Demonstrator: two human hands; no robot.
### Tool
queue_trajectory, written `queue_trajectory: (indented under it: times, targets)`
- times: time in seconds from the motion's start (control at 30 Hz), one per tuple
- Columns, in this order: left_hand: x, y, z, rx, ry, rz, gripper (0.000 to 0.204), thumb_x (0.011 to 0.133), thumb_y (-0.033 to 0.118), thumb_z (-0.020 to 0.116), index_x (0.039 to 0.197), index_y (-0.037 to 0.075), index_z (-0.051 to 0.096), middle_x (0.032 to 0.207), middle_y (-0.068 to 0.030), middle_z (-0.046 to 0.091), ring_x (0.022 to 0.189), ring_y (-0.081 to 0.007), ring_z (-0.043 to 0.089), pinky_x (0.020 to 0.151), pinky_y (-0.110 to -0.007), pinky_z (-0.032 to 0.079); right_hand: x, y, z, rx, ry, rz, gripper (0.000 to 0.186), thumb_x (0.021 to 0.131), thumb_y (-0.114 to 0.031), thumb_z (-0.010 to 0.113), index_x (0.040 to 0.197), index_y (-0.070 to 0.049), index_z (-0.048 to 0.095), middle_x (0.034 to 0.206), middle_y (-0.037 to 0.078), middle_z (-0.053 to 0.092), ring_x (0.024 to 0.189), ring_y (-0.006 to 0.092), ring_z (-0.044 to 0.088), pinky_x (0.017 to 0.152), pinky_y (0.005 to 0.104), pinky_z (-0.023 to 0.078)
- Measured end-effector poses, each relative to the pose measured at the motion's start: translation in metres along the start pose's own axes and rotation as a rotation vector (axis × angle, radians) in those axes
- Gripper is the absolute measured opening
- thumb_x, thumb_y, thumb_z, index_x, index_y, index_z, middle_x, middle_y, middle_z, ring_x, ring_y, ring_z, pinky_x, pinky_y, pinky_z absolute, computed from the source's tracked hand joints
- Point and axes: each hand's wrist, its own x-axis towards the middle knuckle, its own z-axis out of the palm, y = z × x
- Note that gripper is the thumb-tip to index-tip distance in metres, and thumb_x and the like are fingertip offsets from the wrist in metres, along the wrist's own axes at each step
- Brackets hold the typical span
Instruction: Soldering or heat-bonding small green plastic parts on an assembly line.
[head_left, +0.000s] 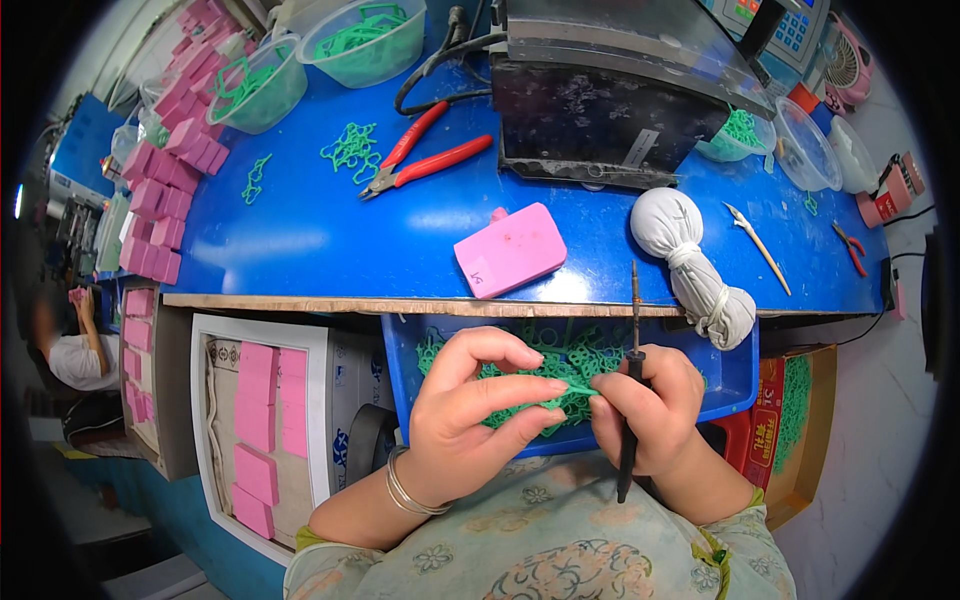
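My left hand [475,405] pinches one end of a thin green piece [575,389] between thumb and fingertips. At the other end, my right hand [650,410] touches it with thumb and forefinger. The same right hand grips a slim tool [629,445] with a black handle and a thin metal shaft pointing up. Below both hands, a blue tray [735,385] holds many tangled green wire-like pieces [535,415], partly hidden by my hands. Just beyond, a pink block [510,250] and a white cloth bundle tied at its middle [685,255] lie near the table edge.
Red-handled cutters [430,160] lie on the blue table [330,240] beside loose green pieces [352,148]. A black machine [610,110] stands at the back. Pink blocks [160,200] stack at left; more fill a drawer [255,400]. A carving tool [758,248] lies right. Another person [80,350] sits far left.
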Motion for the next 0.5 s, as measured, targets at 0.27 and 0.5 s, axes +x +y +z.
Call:
queue_trajectory:
  times: [0.27,0.5]
  targets:
    - [0.0008,-0.0001,0.0011,0.026,0.011,0.027,0.029,0.066,0.002,0.077,0.094,0.006,0.069,0.099,-0.0085,0.054,0.087,-0.0206,0.054,0.075,-0.030,0.046,-0.0017,0.0013,0.0041,0.008,-0.053,0.000,0.025,0.059,-0.013,0.074,0.081,-0.007,0.064,0.071,0.006,0.048,0.054,0.0188,0.049,0.047,0.0299,0.038]
    - [0.0008,0.0022,0.0039,0.063,-0.002,0.038,0.030,0.064,0.005,0.079,0.092,0.007,0.069,0.097,-0.0084,0.055,0.087,-0.0234,0.054,0.077,-0.033,0.044,-0.0035,-0.0004,0.0083,0.015,-0.106,0.001,0.025,0.061,-0.014,0.073,0.083,-0.008,0.065,0.072,0.005,0.048,0.054,0.0177,0.050,0.047,0.0296,0.037]
